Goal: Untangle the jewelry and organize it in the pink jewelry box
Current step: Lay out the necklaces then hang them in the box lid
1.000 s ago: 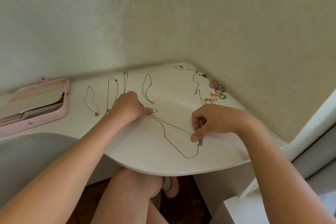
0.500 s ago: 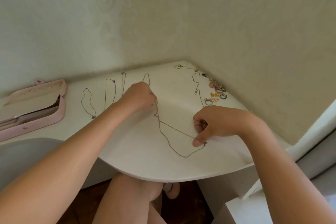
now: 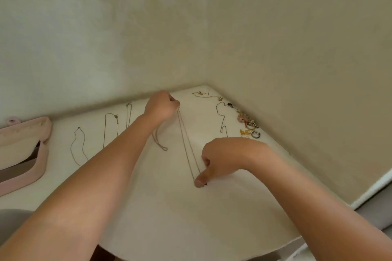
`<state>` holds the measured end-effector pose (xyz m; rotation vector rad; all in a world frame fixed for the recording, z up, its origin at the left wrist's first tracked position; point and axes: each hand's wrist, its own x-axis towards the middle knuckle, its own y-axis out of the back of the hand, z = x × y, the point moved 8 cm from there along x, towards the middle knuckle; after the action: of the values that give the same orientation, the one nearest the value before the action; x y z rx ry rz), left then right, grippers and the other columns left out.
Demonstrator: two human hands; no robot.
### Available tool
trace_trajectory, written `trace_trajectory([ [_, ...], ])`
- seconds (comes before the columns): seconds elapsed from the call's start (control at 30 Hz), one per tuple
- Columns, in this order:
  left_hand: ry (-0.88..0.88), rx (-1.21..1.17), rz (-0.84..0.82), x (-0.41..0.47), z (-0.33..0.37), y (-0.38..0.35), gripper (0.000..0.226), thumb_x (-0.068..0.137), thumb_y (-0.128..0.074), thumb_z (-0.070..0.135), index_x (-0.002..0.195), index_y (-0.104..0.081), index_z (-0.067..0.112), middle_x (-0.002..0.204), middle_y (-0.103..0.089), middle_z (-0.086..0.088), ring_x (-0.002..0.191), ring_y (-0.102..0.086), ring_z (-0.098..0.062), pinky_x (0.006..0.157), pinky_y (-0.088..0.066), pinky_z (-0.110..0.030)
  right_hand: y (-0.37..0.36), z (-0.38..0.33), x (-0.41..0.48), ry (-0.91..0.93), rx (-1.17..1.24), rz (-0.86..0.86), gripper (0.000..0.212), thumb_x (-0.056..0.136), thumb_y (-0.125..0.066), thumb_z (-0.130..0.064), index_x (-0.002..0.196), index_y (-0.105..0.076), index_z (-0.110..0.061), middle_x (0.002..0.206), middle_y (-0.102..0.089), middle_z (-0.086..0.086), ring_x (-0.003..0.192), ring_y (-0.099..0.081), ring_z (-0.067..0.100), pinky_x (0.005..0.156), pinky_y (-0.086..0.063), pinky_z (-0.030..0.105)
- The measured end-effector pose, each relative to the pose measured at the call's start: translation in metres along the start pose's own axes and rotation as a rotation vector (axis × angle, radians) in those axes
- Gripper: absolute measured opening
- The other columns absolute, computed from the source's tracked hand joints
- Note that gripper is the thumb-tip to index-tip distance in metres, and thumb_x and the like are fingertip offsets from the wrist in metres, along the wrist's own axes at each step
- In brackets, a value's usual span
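Grip of left hand point(image 3: 161, 108) on far end of thin chain point(image 3: 187, 144), close to back wall. Right hand point(image 3: 220, 159) curled, thumb pinching near end against table point(image 3: 169, 214). Wide tabletop before curved front edge. Pink jewelry box point(image 3: 40, 161) open at left edge, well apart.

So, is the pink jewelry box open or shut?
Open: the pink jewelry box has its lid laid back, showing the cream lining and a dark gap inside.
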<state>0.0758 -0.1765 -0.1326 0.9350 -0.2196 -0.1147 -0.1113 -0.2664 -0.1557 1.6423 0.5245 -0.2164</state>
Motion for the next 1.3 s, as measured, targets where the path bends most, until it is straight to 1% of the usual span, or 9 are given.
trace_trajectory([
  [0.13, 0.014, 0.048, 0.047, 0.027, -0.004, 0.001, 0.029, 0.085, -0.051, 0.010, 0.058, -0.041, 0.015, 0.064, -0.045, -0.005, 0.060, -0.042, -0.020, 0.054, -0.027, -0.027, 0.012, -0.002, 0.023, -0.002, -0.035, 0.039, 0.050, 0.087, -0.054, -0.055, 0.063, -0.044, -0.012, 0.064, -0.046, 0.000, 0.056, -0.043, 0.015, 0.050, -0.030, 0.025],
  [0.23, 0.036, 0.079, 0.054, 0.043, -0.009, -0.001, 0.027, 0.085, -0.052, 0.010, 0.059, -0.046, 0.014, 0.061, -0.046, -0.001, 0.061, -0.045, -0.022, 0.053, -0.032, -0.026, 0.035, 0.007, 0.037, 0.011, 0.037, 0.128, 0.043, 0.086, -0.059, -0.049, 0.078, -0.058, -0.007, 0.074, -0.056, 0.002, 0.066, -0.051, 0.018, 0.051, -0.033, 0.025],
  [0.37, 0.034, 0.120, 0.041, 0.048, -0.007, -0.008, 0.006, 0.089, -0.052, 0.012, 0.086, -0.057, 0.014, 0.084, -0.056, -0.001, 0.073, -0.054, -0.021, 0.061, -0.039, -0.027, 0.076, 0.061, 0.040, -0.124, 0.119, 0.282, 0.032, 0.080, -0.072, -0.032, 0.104, -0.067, -0.011, 0.104, -0.066, 0.005, 0.096, -0.062, 0.022, 0.074, -0.047, 0.030],
  [0.47, -0.047, 0.125, 0.019, 0.039, 0.008, -0.017, 0.027, 0.090, -0.051, 0.017, 0.115, -0.057, 0.009, 0.110, -0.061, -0.005, 0.101, -0.058, -0.026, 0.076, -0.046, -0.032, 0.066, 0.093, 0.037, -0.263, 0.150, 0.180, 0.053, 0.070, -0.080, -0.039, 0.112, -0.063, -0.010, 0.108, -0.064, 0.002, 0.095, -0.060, 0.021, 0.075, -0.047, 0.029],
  [0.57, -0.215, 0.077, -0.018, 0.017, 0.039, -0.026, 0.020, 0.088, -0.052, 0.015, 0.101, -0.066, 0.010, 0.102, -0.067, -0.004, 0.095, -0.060, -0.022, 0.078, -0.048, -0.030, 0.055, 0.100, 0.041, -0.292, 0.219, 0.166, 0.053, 0.070, -0.080, -0.039, 0.109, -0.061, -0.007, 0.102, -0.062, 0.000, 0.092, -0.060, 0.020, 0.076, -0.048, 0.029],
  [0.8, -0.359, -0.091, -0.215, -0.040, 0.068, -0.039, 0.026, 0.087, -0.052, 0.006, 0.089, -0.069, 0.025, 0.092, -0.067, 0.008, 0.076, -0.054, 0.000, 0.063, -0.037, -0.001, 0.050, 0.087, 0.052, -0.196, 0.107, 0.210, 0.022, 0.083, -0.067, -0.019, 0.099, -0.067, -0.004, 0.088, -0.066, 0.008, 0.080, -0.062, 0.023, 0.068, -0.048, 0.030],
  [1.0, -0.294, -0.291, -0.440, -0.065, 0.064, -0.046, 0.030, 0.083, -0.063, 0.009, 0.109, -0.064, 0.024, 0.116, -0.064, 0.013, 0.111, -0.054, 0.001, 0.094, -0.043, -0.020, 0.066, 0.077, 0.036, 0.105, 0.478, 0.261, 0.012, 0.093, -0.054, -0.016, 0.089, -0.063, -0.009, 0.087, -0.068, 0.007, 0.077, -0.058, 0.012, 0.072, -0.045, 0.024],
  [1.13, -0.300, -0.481, -0.487, -0.071, 0.072, -0.047, 0.009, 0.086, -0.067, 0.020, 0.094, -0.065, 0.015, 0.093, -0.073, 0.005, 0.094, -0.065, -0.002, 0.096, -0.042, -0.022, 0.084, 0.069, 0.019, 0.264, 0.921, 0.357, 0.012, 0.097, -0.046, -0.004, 0.086, -0.051, -0.006, 0.071, -0.063, 0.006, 0.064, -0.060, 0.008, 0.050, -0.042, 0.008],
  [1.3, -0.248, -0.677, -0.376, -0.065, 0.071, -0.027, 0.023, 0.097, -0.051, 0.020, 0.084, -0.065, 0.009, 0.051, -0.046, 0.009, 0.058, -0.050, -0.010, 0.066, -0.052, -0.018, 0.096, 0.089, 0.017, 0.257, 1.083, 0.485, 0.009, 0.094, -0.052, -0.006, 0.091, -0.060, -0.009, 0.059, -0.055, -0.005, 0.058, -0.050, 0.011, 0.065, -0.046, 0.025],
])
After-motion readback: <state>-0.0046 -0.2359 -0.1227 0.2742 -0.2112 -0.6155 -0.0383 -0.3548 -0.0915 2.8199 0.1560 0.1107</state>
